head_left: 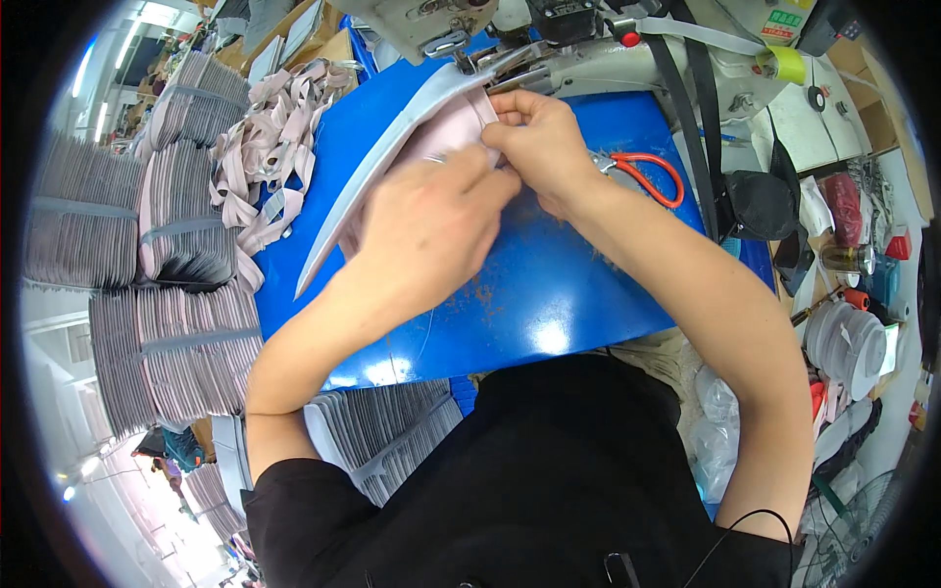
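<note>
A curved pale pink fabric piece with a light blue-grey border (368, 155) lies tilted under the sewing machine's presser foot area (461, 61). My right hand (544, 152) pinches the piece's right edge, fingers closed. My left hand (431, 220) lies over the middle of the piece, somewhat blurred, fingers curled toward my right hand; what they hold is partly hidden, and a small shiny bit shows by the knuckles. Orange-handled scissors (662, 171) lie just right of my right hand on the blue work surface (549, 284).
Strapped stacks of grey-pink pieces (176, 353) stand at the left, another stack (377, 436) below the surface. Loose pink straps (274, 147) pile at the upper left. Black straps (691, 118) hang beside the machine. Spools (843, 348), boxes and plastic bags (716, 431) crowd the right.
</note>
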`<state>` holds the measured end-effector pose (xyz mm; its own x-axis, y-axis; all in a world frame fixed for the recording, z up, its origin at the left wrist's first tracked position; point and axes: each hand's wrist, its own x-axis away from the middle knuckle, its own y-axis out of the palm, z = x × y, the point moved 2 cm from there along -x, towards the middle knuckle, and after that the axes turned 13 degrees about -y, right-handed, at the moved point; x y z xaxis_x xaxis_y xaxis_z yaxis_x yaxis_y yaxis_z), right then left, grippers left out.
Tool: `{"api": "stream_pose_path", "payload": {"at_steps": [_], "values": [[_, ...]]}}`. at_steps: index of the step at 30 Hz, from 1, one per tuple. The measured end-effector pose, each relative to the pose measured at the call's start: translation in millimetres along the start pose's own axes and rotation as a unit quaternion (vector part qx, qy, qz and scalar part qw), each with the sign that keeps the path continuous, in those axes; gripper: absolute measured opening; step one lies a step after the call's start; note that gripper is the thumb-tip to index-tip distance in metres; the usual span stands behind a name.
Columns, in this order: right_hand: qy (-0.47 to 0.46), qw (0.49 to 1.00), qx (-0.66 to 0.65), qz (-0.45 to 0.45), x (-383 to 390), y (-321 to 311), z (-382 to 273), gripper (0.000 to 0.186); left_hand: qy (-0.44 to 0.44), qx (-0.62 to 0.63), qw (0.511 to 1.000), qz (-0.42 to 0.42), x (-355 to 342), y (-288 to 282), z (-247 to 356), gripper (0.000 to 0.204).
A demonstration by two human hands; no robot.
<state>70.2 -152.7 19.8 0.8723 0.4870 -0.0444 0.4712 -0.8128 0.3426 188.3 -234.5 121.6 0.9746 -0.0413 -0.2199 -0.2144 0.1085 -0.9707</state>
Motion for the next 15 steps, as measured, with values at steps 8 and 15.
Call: {"api": "stream_pose_path", "payload": {"at_steps": [8,15], "values": [[0.069,0.996,-0.060,-0.003,12,1,-5,0.036,0.074,-0.205,0.969,-0.117,-32,-40,-84,0.071],[0.068,0.994,-0.088,0.003,11,-1,-9,0.036,0.136,-0.265,0.946,-0.130,-48,-53,-73,0.062]]}}
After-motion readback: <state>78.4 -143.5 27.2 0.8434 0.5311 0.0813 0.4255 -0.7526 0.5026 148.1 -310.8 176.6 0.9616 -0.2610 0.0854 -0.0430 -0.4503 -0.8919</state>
